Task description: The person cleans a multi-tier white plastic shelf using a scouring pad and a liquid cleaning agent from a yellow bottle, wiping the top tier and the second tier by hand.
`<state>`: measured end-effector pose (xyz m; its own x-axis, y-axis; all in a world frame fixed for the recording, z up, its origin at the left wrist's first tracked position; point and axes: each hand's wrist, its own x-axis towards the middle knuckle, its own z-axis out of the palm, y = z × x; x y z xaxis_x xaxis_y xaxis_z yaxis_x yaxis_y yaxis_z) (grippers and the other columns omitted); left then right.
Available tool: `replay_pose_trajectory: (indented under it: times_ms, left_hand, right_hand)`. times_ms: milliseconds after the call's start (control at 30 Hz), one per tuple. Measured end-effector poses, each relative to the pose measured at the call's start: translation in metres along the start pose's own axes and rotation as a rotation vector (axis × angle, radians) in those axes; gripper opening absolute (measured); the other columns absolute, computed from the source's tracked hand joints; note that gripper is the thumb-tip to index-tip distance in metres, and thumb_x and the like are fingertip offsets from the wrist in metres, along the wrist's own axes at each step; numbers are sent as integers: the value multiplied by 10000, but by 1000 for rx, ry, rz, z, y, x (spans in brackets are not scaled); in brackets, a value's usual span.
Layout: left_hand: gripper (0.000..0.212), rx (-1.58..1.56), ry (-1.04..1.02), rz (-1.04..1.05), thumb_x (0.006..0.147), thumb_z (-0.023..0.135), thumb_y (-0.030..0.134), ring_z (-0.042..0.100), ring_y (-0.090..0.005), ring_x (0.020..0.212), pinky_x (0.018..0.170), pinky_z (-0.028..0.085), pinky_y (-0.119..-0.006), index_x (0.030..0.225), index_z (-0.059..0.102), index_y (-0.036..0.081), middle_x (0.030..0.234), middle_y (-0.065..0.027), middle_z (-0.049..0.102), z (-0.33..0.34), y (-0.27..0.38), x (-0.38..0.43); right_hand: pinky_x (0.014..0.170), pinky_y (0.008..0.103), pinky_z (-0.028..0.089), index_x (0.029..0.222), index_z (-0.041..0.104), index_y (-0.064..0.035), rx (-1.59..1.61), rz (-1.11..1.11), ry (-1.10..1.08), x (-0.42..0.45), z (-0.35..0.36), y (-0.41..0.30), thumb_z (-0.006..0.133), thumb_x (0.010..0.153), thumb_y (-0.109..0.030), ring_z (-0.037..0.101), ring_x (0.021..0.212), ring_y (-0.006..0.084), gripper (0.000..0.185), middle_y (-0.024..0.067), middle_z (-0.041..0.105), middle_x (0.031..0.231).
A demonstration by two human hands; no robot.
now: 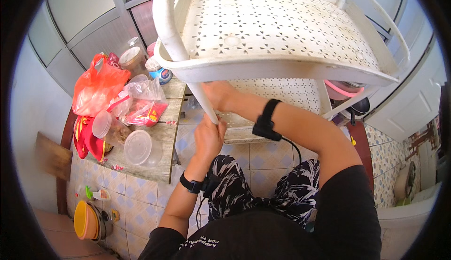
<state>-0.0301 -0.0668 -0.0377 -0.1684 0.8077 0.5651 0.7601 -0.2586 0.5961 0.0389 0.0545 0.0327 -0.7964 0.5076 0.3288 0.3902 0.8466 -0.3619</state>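
Observation:
A white plastic shelf rack stands before me, with a perforated upper tray (282, 23) and a perforated lower tray (282, 92). A white tube (201, 99) slants down from the upper tray's near left corner. My left hand (208, 134) is closed around the tube's lower end. Just above it, under the upper tray's rim, my right hand (220, 96) is at the tube, partly behind it; its fingers are mostly hidden, so its grip cannot be told. A curved white tube handle (167, 20) rises above the same corner.
On the left, a wooden table (162, 161) holds a red plastic bag (100, 87), clear tubs (138, 147) and jars. Stacked basins (86, 221) are on the tiled floor at lower left. A pink basin (343, 90) and a black pan (360, 106) are beyond the rack's right side.

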Motion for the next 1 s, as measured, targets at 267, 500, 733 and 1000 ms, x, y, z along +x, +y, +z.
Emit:
replay_pose_trajectory:
  times_ms: [267,500,733,1000]
  left_hand:
    - [217,-8,0,35,807,587,99,568,-380,701,604,457,-425,961,463,11,783,-174,574,6,2,-4]
    - [216,-6,-46,11,821,573,84,576,-388,771,639,472,-421,996,466,16,938,-189,577,-2,15,3]
    - [426,7,11,25,866,523,124,545,-388,988,744,481,-406,1254,395,3,1366,-207,344,-7,19,2]
    - [429,-104,28,56,834,557,82,585,-398,757,648,471,-437,1235,416,21,1066,-234,548,-2,23,4]
  right_hand:
    - [802,384,447,934,582,-53,-105,-42,238,-25,-27,42,563,823,-144,579,894,294,145,156,613,956]
    - [820,395,436,1041,565,-59,-383,222,97,-27,-18,63,583,804,-142,561,942,313,251,146,607,984]
    - [778,388,461,1028,592,-72,165,57,-530,-75,-38,17,552,808,-99,585,898,325,225,135,624,956]
    - [932,417,407,1310,381,-115,-435,-137,-340,-95,-23,86,527,848,-136,500,1113,353,486,154,419,1330]
